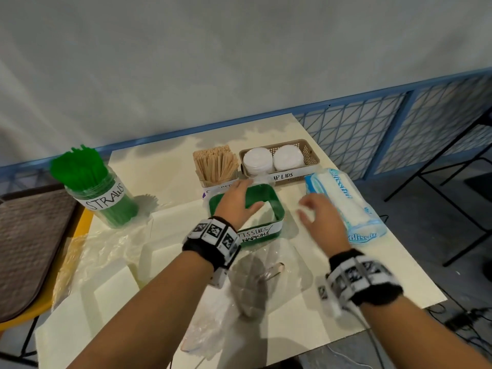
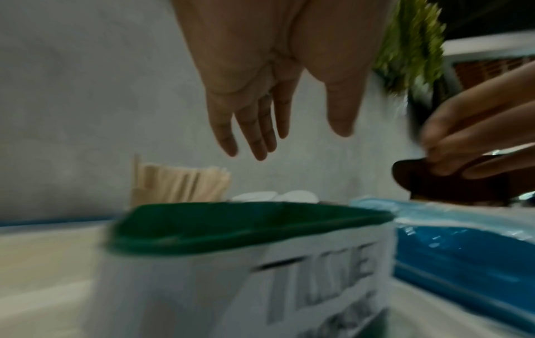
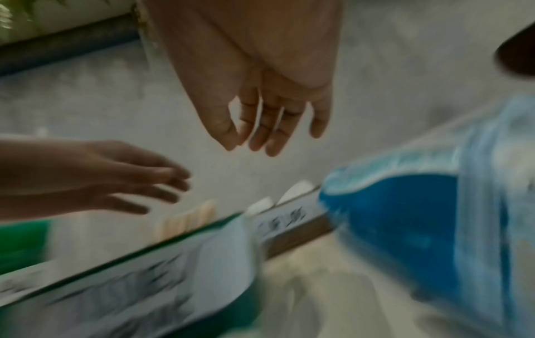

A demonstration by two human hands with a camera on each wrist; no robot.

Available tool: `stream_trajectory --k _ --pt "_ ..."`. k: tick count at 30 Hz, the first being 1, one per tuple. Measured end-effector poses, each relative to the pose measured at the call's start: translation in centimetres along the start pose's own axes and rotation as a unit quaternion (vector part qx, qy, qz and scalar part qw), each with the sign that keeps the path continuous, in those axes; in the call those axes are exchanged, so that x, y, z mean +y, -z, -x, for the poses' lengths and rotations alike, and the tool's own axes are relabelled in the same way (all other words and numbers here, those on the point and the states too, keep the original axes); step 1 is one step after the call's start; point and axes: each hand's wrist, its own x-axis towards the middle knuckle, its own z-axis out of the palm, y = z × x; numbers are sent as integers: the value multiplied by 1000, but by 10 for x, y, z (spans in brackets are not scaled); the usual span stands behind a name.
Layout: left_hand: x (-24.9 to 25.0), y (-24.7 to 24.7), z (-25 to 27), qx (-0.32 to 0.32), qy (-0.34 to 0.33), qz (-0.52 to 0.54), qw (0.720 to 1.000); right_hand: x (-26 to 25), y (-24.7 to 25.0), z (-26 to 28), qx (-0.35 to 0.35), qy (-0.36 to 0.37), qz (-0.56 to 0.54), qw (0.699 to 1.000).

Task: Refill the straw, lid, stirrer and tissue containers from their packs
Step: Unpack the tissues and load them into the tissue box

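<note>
A green tissue container (image 1: 274, 206) labelled TISSUES/NAPKINS stands mid-table, also in the left wrist view (image 2: 249, 224). My left hand (image 1: 237, 201) hovers over it with straight fingers (image 2: 257, 137), holding nothing. To its right lies the blue-and-white tissue pack (image 1: 343, 203), seen close in the right wrist view (image 3: 405, 224). My right hand (image 1: 316, 211) is beside the pack's left edge, blurred, with relaxed fingers (image 3: 269, 128) and nothing in them. Behind stand the stirrer holder (image 1: 215, 166), the brown lid basket (image 1: 279, 161) and the jar of green straws (image 1: 98, 190).
Crumpled clear plastic wrappers (image 1: 247, 286) and white paper sheets (image 1: 106, 283) lie on the near half of the cream table (image 1: 386, 275). A brown tray (image 1: 24, 235) sits at the left. A blue mesh fence (image 1: 372, 129) runs behind; a black stand (image 1: 452, 198) is at the right.
</note>
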Motion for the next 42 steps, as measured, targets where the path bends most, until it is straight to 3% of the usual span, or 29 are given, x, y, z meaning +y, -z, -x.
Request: stream_trajectory --k 3,7,12,18,24,26,30,32,34,42 --pt "43 -19 0 -9 -27 73 997 33 32 -35 4 -134 142 981" --pt "79 -62 0 -120 -6 120 986 58 35 -44 -133 -209 230 941" --pt "86 -89 0 -155 -10 64 986 70 30 -39 -193 -126 231 945" --pt "76 -92 -7 -106 -57 48 992 79 55 -15 -311 -9 224 924" --pt "72 -106 7 -80 -141 -42 986 84 74 9 -394 10 230 890" --pt "67 -115 12 -71 -149 -102 981 79 75 9 -396 -10 209 894" --pt "67 -116 16 -53 -84 -34 994 68 63 6 -345 -34 149 926" --pt "70 -109 20 -102 -42 1 994 68 51 7 -310 -19 144 940" --pt "68 -110 21 -107 -19 -2 994 69 41 7 -276 -9 162 947" --pt "60 -113 17 -124 -6 -52 991 65 24 -14 -295 -115 279 907"
